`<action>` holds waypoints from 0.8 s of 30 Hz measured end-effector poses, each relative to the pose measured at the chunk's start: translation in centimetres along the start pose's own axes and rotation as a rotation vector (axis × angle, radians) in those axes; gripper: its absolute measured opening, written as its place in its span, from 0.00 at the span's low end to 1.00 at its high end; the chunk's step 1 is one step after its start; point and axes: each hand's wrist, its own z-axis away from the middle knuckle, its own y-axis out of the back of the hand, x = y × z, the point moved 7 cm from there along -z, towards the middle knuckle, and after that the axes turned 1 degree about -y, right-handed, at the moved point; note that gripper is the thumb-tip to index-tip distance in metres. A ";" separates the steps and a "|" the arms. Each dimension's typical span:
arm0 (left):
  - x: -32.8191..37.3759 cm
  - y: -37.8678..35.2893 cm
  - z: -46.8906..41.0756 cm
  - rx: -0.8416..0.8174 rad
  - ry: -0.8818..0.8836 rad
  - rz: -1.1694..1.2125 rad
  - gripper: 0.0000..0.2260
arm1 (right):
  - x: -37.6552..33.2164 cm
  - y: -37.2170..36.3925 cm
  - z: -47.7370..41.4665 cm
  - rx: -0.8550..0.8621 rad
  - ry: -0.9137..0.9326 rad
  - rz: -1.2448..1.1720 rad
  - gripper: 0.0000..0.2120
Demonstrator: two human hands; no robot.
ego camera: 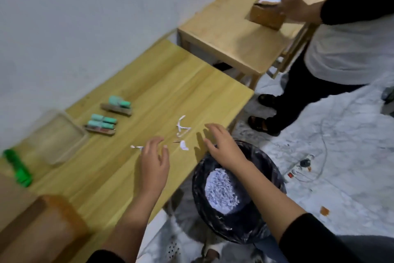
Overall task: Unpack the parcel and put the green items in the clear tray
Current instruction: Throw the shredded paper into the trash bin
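Both hands are hovering over the table (149,96), holding nothing: the left hand (154,162) with fingers (156,141) spread and released, the right hand (223,147) likewise slack-fingered above the table's edge and the black-lined bin (234,216) of shredded paper. White paper scraps (183,128) are lying between and beyond them. Farther left, mint-green items (103,123) are resting near the empty clear tray (57,139); a bright green object (18,169) is sitting beside it.
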 end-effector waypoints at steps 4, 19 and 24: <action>-8.1 4.7 3.1 0.059 0.213 -0.363 0.18 | -2.9 -3.7 -3.9 -0.048 0.067 0.033 0.28; -13.0 5.8 5.5 0.011 0.379 -0.582 0.28 | -10.8 -16.6 -4.0 -0.144 0.430 0.355 0.37; -13.1 5.9 5.6 0.021 0.387 -0.568 0.28 | -11.9 -17.1 -4.6 -0.100 0.592 0.233 0.21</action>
